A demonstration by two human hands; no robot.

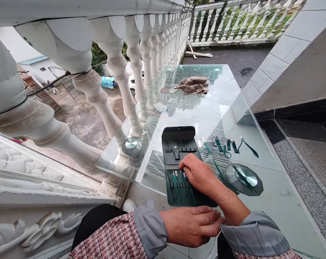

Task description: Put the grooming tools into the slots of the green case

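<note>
Right hand point(202, 174) bends over the dark case point(171, 160) at the slim tools point(177, 180), grasp undeterminable; left hand point(188, 225), released, extends fingers beside the case's near edge

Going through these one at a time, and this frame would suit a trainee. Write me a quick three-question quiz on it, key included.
1. Multiple choice: What lies toward the far end of the glass table?
A) nippers
B) crumpled brown cloth
C) scissors

2. Fill in: The person's ____ hand is at the slim tools in the case.

3. True or false: The case is folded shut.

Key: 1. B. 2. Right hand. 3. False; it lies open.
</note>
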